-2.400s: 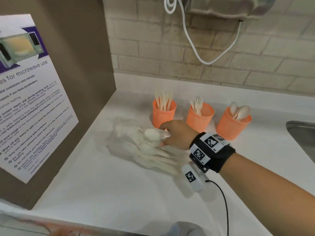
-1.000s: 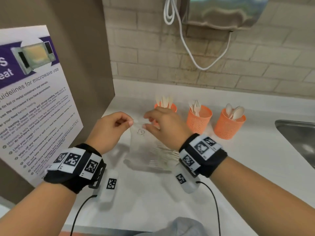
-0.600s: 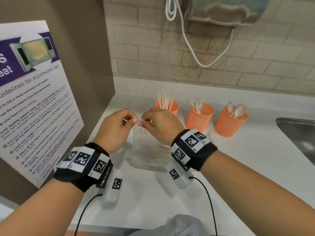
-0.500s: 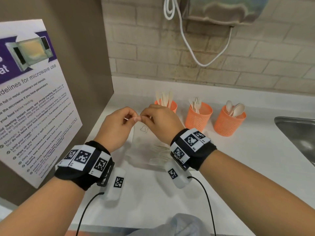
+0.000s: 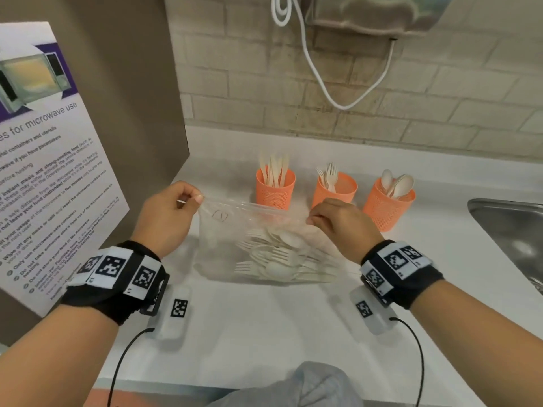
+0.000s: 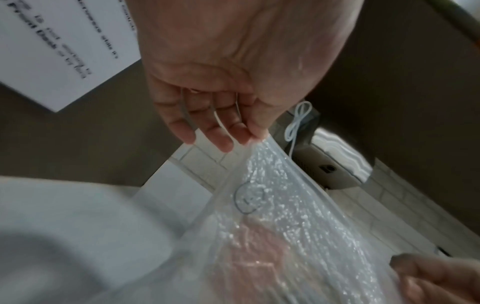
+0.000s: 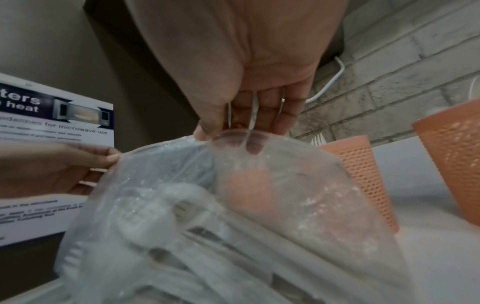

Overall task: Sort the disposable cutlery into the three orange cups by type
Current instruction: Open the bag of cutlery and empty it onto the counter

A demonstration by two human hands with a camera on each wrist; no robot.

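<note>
A clear zip bag [image 5: 232,230] [image 6: 283,216] [image 7: 207,205] with several pale forks and spoons [image 5: 279,257] inside stands on the white counter [image 5: 264,324]. My left hand [image 5: 167,218] [image 6: 221,131] pinches its top left corner. My right hand [image 5: 340,221] [image 7: 233,131] pinches the top right corner, so the top edge is stretched between them. Behind stand three orange mesh cups: the left cup [image 5: 274,188] holds knives, the middle cup [image 5: 335,188] forks, the right cup [image 5: 388,205] spoons.
A brown panel with a microwave-use poster [image 5: 44,171] walls the left side. A steel sink [image 5: 511,230] lies at the right. A white cable [image 5: 323,83] hangs from a dispenser on the brick wall. Grey cloth [image 5: 308,386] shows at the front edge.
My hands were pinched together at the middle of the bag's top; they have moved apart to its two corners, stretching the top edge. Earlier only the right hand was at the bag.
</note>
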